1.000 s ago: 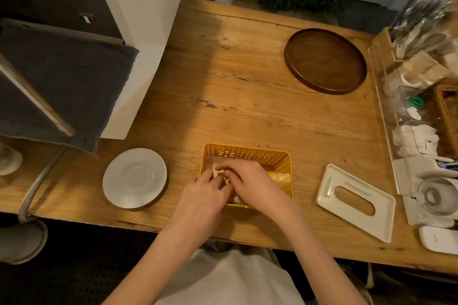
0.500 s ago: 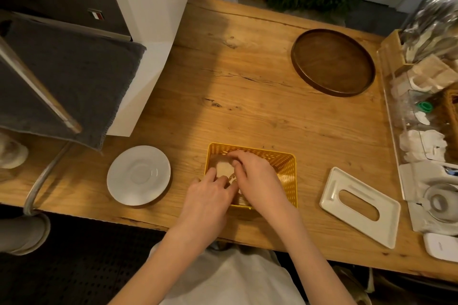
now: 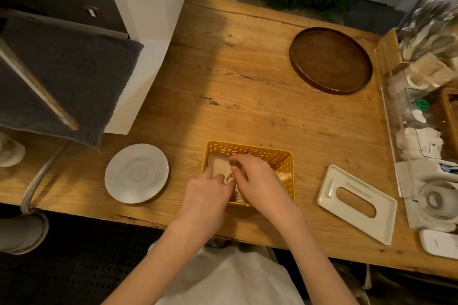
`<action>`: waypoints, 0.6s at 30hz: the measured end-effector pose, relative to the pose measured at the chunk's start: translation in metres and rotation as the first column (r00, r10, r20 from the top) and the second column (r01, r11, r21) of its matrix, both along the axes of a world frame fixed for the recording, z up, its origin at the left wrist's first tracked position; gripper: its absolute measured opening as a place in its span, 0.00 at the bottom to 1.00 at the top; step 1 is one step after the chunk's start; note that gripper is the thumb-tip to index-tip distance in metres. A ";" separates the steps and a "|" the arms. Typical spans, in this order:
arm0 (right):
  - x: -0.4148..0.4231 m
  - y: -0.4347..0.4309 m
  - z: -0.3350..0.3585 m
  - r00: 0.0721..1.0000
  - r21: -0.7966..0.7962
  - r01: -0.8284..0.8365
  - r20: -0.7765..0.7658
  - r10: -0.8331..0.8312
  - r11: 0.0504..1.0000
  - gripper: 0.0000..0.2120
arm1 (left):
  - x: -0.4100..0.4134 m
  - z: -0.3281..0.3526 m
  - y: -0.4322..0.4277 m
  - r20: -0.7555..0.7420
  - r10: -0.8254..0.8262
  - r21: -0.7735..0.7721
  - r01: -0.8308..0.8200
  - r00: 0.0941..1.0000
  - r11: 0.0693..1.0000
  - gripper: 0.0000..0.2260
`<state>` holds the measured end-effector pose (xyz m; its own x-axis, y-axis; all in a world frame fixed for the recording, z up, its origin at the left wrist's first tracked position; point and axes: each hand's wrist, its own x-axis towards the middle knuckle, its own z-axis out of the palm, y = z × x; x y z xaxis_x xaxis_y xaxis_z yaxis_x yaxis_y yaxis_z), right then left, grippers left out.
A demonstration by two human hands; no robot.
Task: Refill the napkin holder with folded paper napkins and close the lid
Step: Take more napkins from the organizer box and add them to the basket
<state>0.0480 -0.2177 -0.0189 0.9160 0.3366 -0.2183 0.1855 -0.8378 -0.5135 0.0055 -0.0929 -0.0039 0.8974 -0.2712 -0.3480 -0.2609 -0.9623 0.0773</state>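
A yellow perforated napkin holder (image 3: 285, 163) stands near the table's front edge. A beige folded napkin (image 3: 218, 164) lies inside it, partly hidden by both hands. My left hand (image 3: 205, 193) reaches in from the front left corner, and its fingers rest flat on the napkin. My right hand (image 3: 260, 178) reaches in over the holder's middle, with fingers and thumb curled and pinching the napkin. The white lid (image 3: 357, 203) with an oval slot lies flat on the table to the right of the holder.
A white saucer (image 3: 136, 173) sits left of the holder. A round brown tray (image 3: 330, 60) lies at the back right. A clear organiser (image 3: 421, 156) with supplies lines the right edge. A white machine (image 3: 148, 32) draped with a grey towel (image 3: 62, 77) stands at the left.
Both hands have stayed inside the holder and shifted a little. More of the napkin's beige surface shows at the holder's back left.
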 end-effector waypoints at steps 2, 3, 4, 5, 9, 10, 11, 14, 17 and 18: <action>0.001 -0.002 -0.003 0.999 0.029 0.016 -0.032 -0.015 0.999 0.15 | 0.001 0.001 -0.002 0.005 -0.003 0.025 0.002 1.000 1.000 0.18; 0.002 -0.004 -0.004 0.999 0.039 0.025 -0.046 -0.023 0.999 0.15 | 0.002 0.002 -0.003 0.006 -0.005 0.035 0.005 1.000 0.999 0.17; 0.003 -0.005 -0.006 0.998 0.044 0.032 -0.061 -0.030 0.999 0.15 | 0.003 0.002 -0.004 0.005 -0.007 0.042 0.006 1.000 0.999 0.17; 0.004 -0.005 -0.006 0.997 0.044 0.039 -0.074 -0.035 0.998 0.15 | 0.005 0.003 -0.005 0.002 -0.007 0.048 0.006 1.000 0.999 0.17; 0.005 -0.008 -0.007 0.995 0.043 0.047 -0.094 -0.043 0.998 0.16 | 0.006 0.004 -0.007 -0.013 0.009 0.047 -0.008 1.000 0.999 0.19; 0.004 -0.008 -0.007 0.994 0.045 0.051 -0.096 -0.047 0.998 0.16 | 0.005 0.004 -0.007 -0.010 0.013 0.042 -0.013 1.000 0.999 0.19; 0.004 -0.009 -0.007 0.994 0.046 0.056 -0.099 -0.051 0.997 0.17 | 0.004 0.004 -0.006 -0.004 0.017 0.036 -0.017 1.000 0.999 0.20; 0.004 -0.009 -0.006 0.991 0.056 0.070 -0.120 -0.063 0.996 0.18 | 0.003 0.004 -0.005 0.015 0.016 0.004 -0.016 1.000 1.000 0.21; 0.004 -0.010 -0.004 0.987 0.055 0.078 -0.145 -0.070 0.995 0.20 | 0.002 0.002 -0.003 0.027 0.006 -0.028 -0.005 1.000 1.000 0.21; 0.004 -0.010 -0.003 0.986 0.055 0.077 -0.151 -0.068 0.996 0.20 | 0.001 0.002 -0.003 0.030 0.003 -0.032 -0.003 1.000 0.999 0.21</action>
<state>0.0517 -0.2281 -0.0220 0.8974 0.2868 -0.3351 0.0431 -0.8131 -0.5805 0.0065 -0.0955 -0.0020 0.9081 -0.2791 -0.3121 -0.2607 -0.9602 0.1001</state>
